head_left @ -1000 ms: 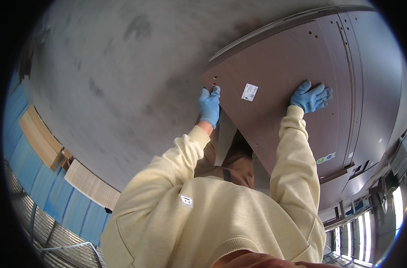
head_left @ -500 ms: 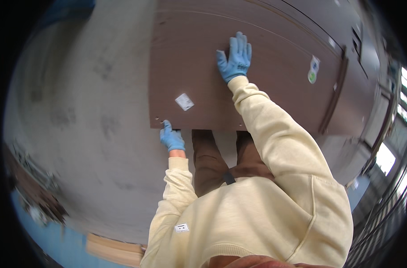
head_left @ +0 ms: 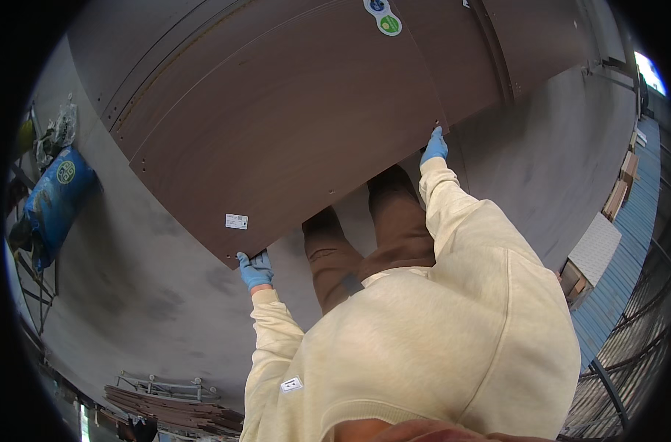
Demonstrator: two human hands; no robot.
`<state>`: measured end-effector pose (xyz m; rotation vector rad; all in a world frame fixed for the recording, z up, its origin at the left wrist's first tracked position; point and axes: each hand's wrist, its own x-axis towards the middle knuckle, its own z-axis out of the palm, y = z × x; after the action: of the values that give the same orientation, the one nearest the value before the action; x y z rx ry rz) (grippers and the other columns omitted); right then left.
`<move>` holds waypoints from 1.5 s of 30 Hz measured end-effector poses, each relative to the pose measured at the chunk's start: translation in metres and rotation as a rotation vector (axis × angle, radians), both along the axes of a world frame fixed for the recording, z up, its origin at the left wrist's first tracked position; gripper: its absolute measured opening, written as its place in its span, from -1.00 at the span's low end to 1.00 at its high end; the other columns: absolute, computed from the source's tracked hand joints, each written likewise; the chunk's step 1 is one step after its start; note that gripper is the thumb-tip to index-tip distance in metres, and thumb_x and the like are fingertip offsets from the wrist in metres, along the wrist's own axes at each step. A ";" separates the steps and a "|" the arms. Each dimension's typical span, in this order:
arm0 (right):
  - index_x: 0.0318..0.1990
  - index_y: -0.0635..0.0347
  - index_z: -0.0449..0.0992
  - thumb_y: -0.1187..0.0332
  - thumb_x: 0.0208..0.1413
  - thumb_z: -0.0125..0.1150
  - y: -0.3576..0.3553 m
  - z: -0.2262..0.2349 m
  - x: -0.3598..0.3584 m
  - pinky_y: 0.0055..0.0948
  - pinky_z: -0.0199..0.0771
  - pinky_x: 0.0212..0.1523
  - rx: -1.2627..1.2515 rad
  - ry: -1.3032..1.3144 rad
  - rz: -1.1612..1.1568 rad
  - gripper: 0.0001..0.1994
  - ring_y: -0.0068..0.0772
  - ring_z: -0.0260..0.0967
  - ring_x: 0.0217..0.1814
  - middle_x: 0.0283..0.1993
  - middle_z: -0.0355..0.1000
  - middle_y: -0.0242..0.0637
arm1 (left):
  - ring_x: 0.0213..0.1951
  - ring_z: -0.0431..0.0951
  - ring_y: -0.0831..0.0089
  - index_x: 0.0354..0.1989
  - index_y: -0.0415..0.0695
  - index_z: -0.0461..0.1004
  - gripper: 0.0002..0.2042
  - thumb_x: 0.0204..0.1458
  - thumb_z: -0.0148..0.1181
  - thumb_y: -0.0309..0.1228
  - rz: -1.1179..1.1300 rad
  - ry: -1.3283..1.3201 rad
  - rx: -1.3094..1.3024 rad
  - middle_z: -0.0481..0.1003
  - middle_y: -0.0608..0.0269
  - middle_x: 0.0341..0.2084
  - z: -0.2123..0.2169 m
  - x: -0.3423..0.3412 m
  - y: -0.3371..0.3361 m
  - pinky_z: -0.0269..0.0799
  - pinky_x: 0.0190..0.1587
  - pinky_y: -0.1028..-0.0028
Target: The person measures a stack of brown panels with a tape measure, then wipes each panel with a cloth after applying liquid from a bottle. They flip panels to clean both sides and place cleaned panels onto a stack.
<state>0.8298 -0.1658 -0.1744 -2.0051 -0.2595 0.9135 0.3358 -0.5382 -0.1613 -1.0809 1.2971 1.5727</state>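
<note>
A workshop or factory hall, by the look of its boards and bare floor.
Large brown panels [head_left: 276, 147] with drilled holes and a white label [head_left: 237, 221] span the upper part, over a smudged grey floor [head_left: 148, 295]. A stack of boards [head_left: 175, 412] lies lower left, a bulky blue sack [head_left: 61, 199] sits farther up, and pale boards [head_left: 595, 249] line what looks like a blue wall [head_left: 621, 276].

The brown panel [head_left: 276, 125] looks like smooth wood board with a faint satin sheen; its white label [head_left: 237, 221] looks like paper. The blue gloves [head_left: 256, 272] appear matt fabric, the cream sweatshirt [head_left: 438, 331] soft cloth, the trousers [head_left: 400, 228] creased matt cloth. The blue sack [head_left: 61, 197] looks like wrinkled, shiny plastic; the grey floor [head_left: 144, 287] is smooth, dull.
</note>
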 end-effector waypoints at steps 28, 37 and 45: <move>0.11 0.39 0.56 0.05 0.35 0.21 0.020 0.032 -0.018 -0.28 0.58 0.06 -0.411 -0.047 -0.085 -0.50 -0.26 0.57 0.07 0.12 0.61 -0.18 | 0.41 0.29 0.07 0.39 -0.18 0.33 -0.40 0.24 0.30 -0.19 -0.004 -0.027 0.055 0.35 0.12 0.38 0.002 -0.004 -0.014 0.11 0.55 -0.01; 0.01 0.42 0.60 0.07 0.22 0.37 0.015 0.012 -0.001 -0.23 0.64 0.01 -0.476 -0.111 -0.157 -0.51 -0.19 0.62 -0.03 0.03 0.63 -0.11 | 0.43 0.26 0.07 0.41 -0.20 0.29 -0.35 0.23 0.31 -0.16 -0.011 -0.039 0.060 0.32 0.10 0.40 0.005 -0.005 -0.016 0.10 0.56 0.03; 0.23 0.21 0.49 0.05 0.25 0.35 -0.004 0.009 0.025 -0.14 0.55 0.20 -0.272 0.243 -0.033 -0.46 -0.14 0.54 0.11 0.17 0.55 -0.11 | 0.44 0.25 0.06 0.44 -0.15 0.26 -0.39 0.31 0.19 -0.11 0.019 -0.035 0.020 0.33 0.12 0.40 0.004 -0.003 -0.014 0.10 0.54 -0.05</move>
<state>0.8548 -0.1702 -0.1657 -2.1089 0.0356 1.2120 0.3331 -0.5524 -0.1573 -1.1064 1.2483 1.5707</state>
